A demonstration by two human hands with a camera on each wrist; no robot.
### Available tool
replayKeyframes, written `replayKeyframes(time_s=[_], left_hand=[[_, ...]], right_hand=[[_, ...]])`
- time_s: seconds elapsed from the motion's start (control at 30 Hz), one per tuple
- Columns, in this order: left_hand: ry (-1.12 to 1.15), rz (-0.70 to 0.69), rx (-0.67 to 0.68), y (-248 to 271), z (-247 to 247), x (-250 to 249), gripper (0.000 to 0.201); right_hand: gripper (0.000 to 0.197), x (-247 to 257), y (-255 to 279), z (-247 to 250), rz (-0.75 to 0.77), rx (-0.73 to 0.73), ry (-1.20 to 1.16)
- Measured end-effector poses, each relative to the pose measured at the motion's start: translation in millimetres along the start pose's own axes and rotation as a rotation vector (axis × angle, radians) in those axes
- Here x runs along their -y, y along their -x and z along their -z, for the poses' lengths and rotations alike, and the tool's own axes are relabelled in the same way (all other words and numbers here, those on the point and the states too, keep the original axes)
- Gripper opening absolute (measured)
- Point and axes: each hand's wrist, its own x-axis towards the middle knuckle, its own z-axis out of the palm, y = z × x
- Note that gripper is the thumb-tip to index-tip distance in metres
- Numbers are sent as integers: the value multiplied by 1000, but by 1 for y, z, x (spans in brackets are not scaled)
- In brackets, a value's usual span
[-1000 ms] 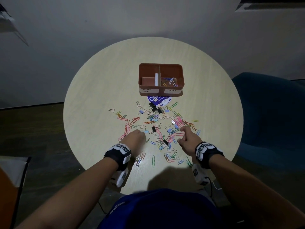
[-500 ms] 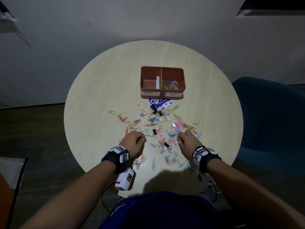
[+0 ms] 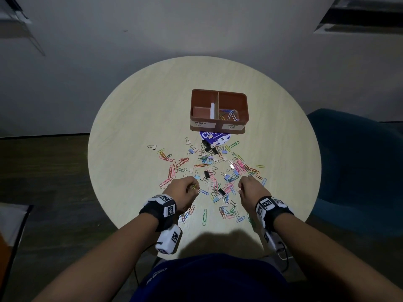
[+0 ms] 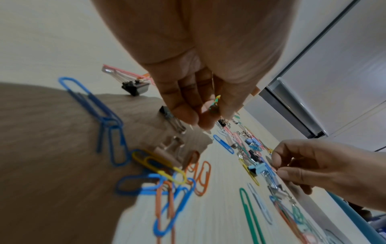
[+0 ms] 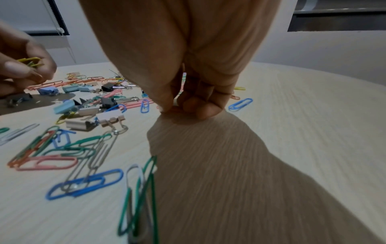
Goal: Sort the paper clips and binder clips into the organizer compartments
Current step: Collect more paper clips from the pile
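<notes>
A round table (image 3: 135, 127) with a pale wood-grain top is set close to a plain grey-white wall (image 3: 196, 25). The tabletop is lit brightly from above, while the surroundings are left dim — a broad shadow is cast across the near edge. A dark wood-look floor (image 3: 43, 171) is seen to the left, met by the wall along a dark skirting line. A dark teal upholstered chair (image 3: 357, 162) is placed just beside the table on the right. A window blind (image 5: 27, 14) with a bead chain is caught in the right wrist view — its slats are closed.
</notes>
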Motion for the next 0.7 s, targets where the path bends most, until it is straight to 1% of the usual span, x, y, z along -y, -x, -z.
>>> replayKeyframes(time_s=[0.1,0.23,0.37,0.47,0.6,0.7], left_hand=[[9,3,5,1,-1,3,18],[-18,12,21,-1,2,3,18],[-38,29,1,-3,3,-2,16],[-43,18,-6,-4,2,-5,15],[-80,13,7,-4,-3,-7,14],[-62,36,25,-3,-5,-5,13]], right_hand=[[15,-2,2,4,-32,-10,25],[22,-4,0,12,-69,31,30],[13,-1,0,15,-44,34,114],[5,0,2,14,-47,46,93],[4,-1,3,13,-42,67,67],[5,0,6,12,-47,63,56]])
